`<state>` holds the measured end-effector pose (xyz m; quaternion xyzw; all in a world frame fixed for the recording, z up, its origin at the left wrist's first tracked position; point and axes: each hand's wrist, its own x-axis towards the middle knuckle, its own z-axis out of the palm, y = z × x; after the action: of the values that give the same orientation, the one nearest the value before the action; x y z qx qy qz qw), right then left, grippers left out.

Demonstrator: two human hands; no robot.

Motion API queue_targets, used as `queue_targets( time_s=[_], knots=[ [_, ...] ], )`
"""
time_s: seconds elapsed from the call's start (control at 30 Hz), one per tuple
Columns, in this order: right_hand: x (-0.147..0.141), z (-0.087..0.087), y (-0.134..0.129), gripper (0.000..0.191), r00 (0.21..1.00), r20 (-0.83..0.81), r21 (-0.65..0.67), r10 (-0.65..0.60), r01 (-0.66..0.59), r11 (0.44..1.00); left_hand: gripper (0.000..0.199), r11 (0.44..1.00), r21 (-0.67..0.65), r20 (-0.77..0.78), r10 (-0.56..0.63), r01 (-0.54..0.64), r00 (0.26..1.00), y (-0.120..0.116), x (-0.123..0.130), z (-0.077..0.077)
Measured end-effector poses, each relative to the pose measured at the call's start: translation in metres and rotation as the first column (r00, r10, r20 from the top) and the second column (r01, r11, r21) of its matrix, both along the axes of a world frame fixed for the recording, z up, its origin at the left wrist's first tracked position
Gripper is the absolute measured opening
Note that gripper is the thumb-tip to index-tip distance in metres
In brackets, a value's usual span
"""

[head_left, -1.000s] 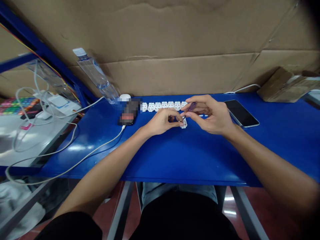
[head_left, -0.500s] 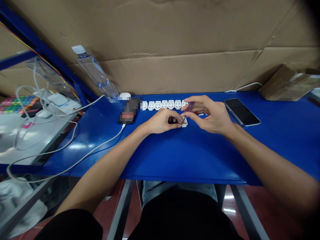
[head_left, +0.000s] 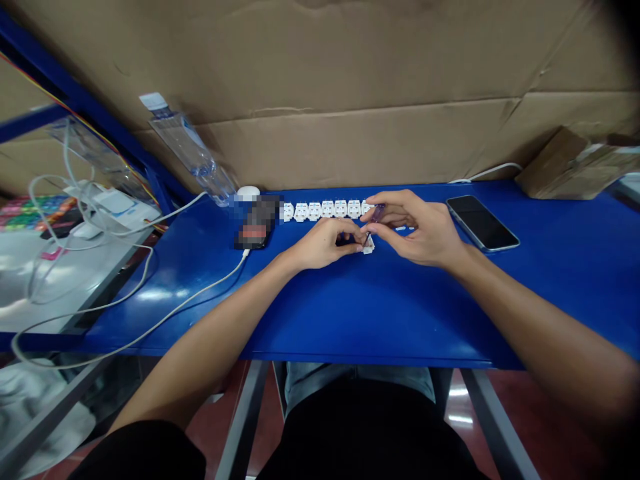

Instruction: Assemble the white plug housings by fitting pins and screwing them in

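Observation:
My left hand (head_left: 333, 243) grips a small white plastic part (head_left: 369, 247) between thumb and fingers, low over the blue table (head_left: 350, 307). Above it on the right, my right hand (head_left: 417, 227) pinches a small screwdriver with a purple, see-through handle (head_left: 379, 213). Its thin dark shaft points down at the white part, and the tip is hidden by my left fingers. Behind my hands stands a row of several similar white parts (head_left: 327, 209). A few tiny white pieces (head_left: 401, 229) lie partly behind my right fingers.
A phone (head_left: 483, 223) lies to the right, a cardboard box (head_left: 560, 167) behind it. On the left are a phone (head_left: 257, 223) on a white cable (head_left: 200, 287) and a leaning plastic bottle (head_left: 193, 150). Further left, cables and chargers lie on a grey surface (head_left: 65, 280).
The screwdriver's handle sits slightly more upright and its shaft shows less. Both hands otherwise stay in place; the whole view has shifted very slightly.

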<state>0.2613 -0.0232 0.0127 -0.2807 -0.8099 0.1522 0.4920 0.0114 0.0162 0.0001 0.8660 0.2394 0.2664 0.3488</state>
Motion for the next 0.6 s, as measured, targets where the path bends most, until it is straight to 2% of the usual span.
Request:
queue_targets(
  time_s=[0.4, 0.6],
  knots=[
    [0.0009, 0.0029, -0.0010, 0.044, 0.999, 0.028, 0.007, -0.021, 0.021, 1.000, 0.005, 0.999, 0.049, 0.053, 0.015, -0.018, 0.999, 0.0018, 0.0027, -0.0060],
    [-0.0010, 0.0030, -0.0021, 0.040, 0.999, 0.046, -0.007, -0.020, 0.020, 1.000, 0.007, 0.998, 0.056, 0.015, 0.032, -0.033, 0.999, 0.0027, 0.0016, -0.0085]
  ],
)
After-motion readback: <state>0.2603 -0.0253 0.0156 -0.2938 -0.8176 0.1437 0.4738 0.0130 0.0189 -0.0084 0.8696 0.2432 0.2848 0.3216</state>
